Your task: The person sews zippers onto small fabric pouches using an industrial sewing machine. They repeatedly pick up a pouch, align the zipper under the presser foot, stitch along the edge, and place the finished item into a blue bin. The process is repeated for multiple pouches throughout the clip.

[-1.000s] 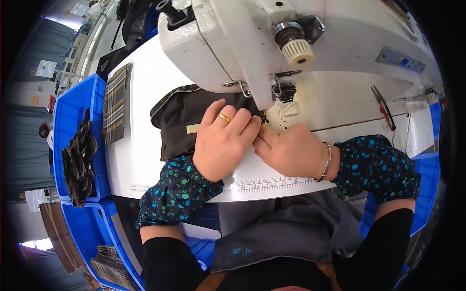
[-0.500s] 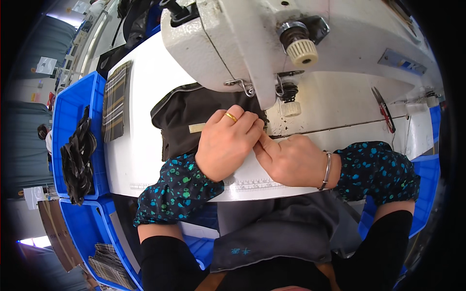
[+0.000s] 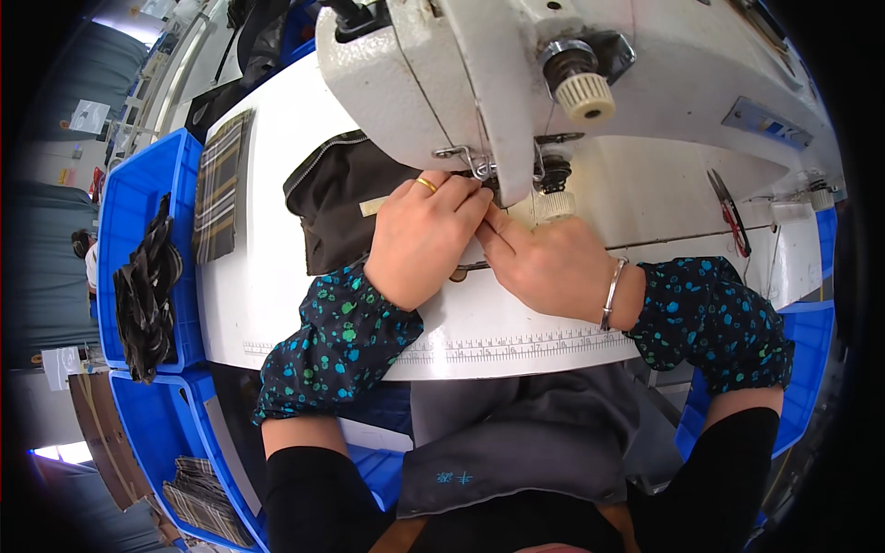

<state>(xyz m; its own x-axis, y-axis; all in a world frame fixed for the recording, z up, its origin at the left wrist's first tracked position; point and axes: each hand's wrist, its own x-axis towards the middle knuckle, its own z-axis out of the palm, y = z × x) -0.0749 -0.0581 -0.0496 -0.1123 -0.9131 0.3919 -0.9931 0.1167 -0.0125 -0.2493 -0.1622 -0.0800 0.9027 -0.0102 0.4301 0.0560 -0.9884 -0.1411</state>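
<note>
A dark brown fabric piece with a zipper and pale strip (image 3: 336, 207) lies under the white sewing machine (image 3: 406, 92). My left hand (image 3: 424, 230), with a gold ring, rests on it just below the presser area, fingers curled together on the fabric. My right hand (image 3: 548, 267), wearing a silver bangle, meets the left one there, fingers bunched at the fabric's edge. Their fingertips and the needle are mostly hidden. Scissors with red handles (image 3: 730, 212) lie to the right on the machine bed, and a printed ruler (image 3: 516, 344) runs along the table's front edge.
A folded plaid cloth (image 3: 221, 184) is at the left of the white tabletop (image 3: 277, 313). Blue bins stand left, one with dark pieces (image 3: 143, 295), one with plaid pieces (image 3: 203, 498); another blue bin (image 3: 793, 387) is at right. A partly visible person (image 3: 88, 258) is far left.
Both hands and the brown fabric have moved up toward the needle area, away from the table's front edge. The fingers stay bunched together on the fabric.
</note>
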